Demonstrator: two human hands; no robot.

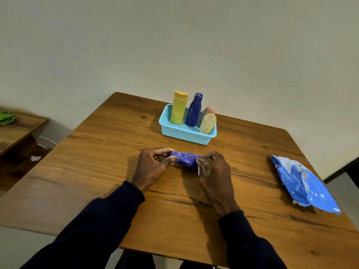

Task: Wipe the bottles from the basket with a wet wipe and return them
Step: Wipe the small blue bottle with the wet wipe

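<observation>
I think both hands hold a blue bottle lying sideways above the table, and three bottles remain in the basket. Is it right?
Not quite: the head view shows four bottles in the basket, not three. The left hand and right hand do hold the blue bottle sideways.

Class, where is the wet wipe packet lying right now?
The wet wipe packet lies flat near the table's right edge, right of the right hand.

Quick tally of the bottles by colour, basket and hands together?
Blue: 2, one in the basket, one held in both hands
Yellow: 1
Cream: 1
Pink: 1
Total: 5
</observation>
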